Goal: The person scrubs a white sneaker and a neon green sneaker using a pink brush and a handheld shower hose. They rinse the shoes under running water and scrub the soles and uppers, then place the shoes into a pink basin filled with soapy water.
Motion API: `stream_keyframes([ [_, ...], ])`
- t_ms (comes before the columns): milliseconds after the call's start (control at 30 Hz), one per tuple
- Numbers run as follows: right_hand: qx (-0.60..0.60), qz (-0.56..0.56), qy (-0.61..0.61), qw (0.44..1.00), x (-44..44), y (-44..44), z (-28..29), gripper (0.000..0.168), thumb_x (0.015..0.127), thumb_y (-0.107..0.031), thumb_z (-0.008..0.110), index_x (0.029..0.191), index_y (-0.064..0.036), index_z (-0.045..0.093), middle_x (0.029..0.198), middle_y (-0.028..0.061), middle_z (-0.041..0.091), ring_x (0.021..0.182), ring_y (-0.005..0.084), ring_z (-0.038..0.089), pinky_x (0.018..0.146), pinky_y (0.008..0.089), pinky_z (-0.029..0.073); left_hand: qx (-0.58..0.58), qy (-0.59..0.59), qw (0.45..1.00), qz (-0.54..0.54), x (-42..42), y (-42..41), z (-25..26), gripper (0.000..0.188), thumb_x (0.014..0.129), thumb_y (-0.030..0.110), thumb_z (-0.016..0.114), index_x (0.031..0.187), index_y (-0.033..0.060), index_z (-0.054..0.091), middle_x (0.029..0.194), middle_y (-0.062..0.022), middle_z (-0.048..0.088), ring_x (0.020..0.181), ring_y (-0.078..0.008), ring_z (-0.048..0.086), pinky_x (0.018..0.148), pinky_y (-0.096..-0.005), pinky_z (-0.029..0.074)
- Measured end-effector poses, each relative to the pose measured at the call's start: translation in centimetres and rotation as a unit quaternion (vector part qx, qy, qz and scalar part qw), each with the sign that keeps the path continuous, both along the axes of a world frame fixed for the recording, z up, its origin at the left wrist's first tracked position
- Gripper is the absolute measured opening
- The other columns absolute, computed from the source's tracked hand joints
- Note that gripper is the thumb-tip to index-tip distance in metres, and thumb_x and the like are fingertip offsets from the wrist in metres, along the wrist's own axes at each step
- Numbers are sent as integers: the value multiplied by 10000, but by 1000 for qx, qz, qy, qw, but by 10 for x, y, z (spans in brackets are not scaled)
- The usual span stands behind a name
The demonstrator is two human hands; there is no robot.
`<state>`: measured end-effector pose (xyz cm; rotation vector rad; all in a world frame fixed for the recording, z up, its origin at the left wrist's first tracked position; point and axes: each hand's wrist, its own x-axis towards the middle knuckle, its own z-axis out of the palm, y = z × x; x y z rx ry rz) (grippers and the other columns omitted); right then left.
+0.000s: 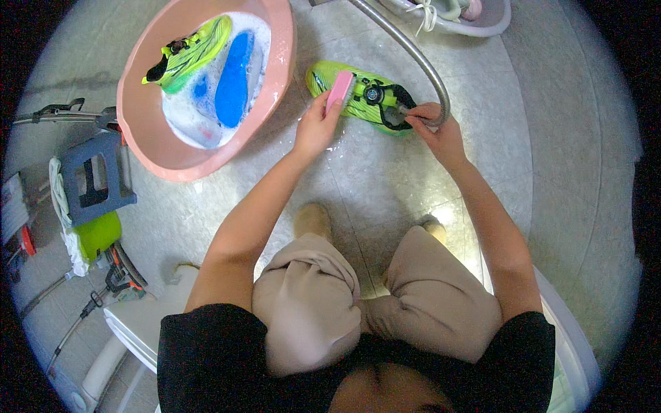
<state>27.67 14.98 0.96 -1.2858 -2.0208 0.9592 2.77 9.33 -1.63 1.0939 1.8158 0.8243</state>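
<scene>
A neon-green sneaker (330, 77) with black trim and a round dial lies on the wet tiled floor in front of me, its toe to the left. My left hand (317, 124) grips a pink scrub brush (341, 90), whose pale bristles face the sneaker's upper. At the heel end, my right hand (439, 135) pinches the end of a flexible metal hose (413, 49) by the shoe's opening. Whether water runs from it I cannot tell. The matching sneaker (201, 54) rests in a pink basin (142, 121) of suds, beside a blue insole (235, 77).
A white basin (490, 26) holding pale items, one with white laces, stands at the upper right. To my left are a grey-blue plastic step stool (77, 180), a lime-green item (98, 235) and several long-handled poles. My feet and knees are close below the sneaker.
</scene>
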Motion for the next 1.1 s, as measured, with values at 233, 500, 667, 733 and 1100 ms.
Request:
stream_keyframes([
  [233, 13, -11, -104, 994, 0, 4, 25, 188, 763, -299, 631, 853, -136, 655, 798, 70, 607, 766, 255, 569, 643, 349, 451, -24, 7, 999, -45, 6, 7, -12, 482, 838, 411, 500, 1159, 52, 484, 927, -183, 607, 847, -285, 598, 744, -348, 453],
  [500, 73, -40, -109, 991, -3, 9, 32, 185, 779, -294, 613, 837, -123, 657, 753, 70, 613, 747, 251, 573, 640, 348, 453, -10, 48, 996, -74, 16, 2, 12, 486, 826, 416, 515, 1167, 72, 474, 895, -179, 616, 818, -316, 604, 729, -373, 464],
  [667, 88, -32, -129, 987, -6, 11, 39, 189, 787, -293, 605, 838, -119, 659, 764, 65, 622, 739, 241, 582, 637, 340, 457, -8, 56, 995, -79, 13, 2, 6, 486, 824, 415, 517, 1167, 73, 475, 892, -184, 617, 819, -325, 605, 728, -379, 467],
  [733, 75, -41, -95, 992, -4, 9, 36, 198, 792, -302, 602, 835, -116, 658, 763, 65, 626, 711, 233, 592, 621, 330, 461, -14, 61, 994, -85, 14, 2, 7, 490, 822, 417, 517, 1167, 71, 476, 899, -187, 616, 823, -326, 604, 730, -379, 468],
  [1100, -61, -70, -86, 992, -4, 8, 32, 246, 788, -339, 613, 822, -97, 643, 712, 64, 630, 634, 189, 607, 571, 302, 465, -17, 48, 994, -91, 11, -1, -9, 497, 819, 424, 519, 1165, 68, 480, 862, -190, 618, 805, -331, 607, 715, -386, 471],
])
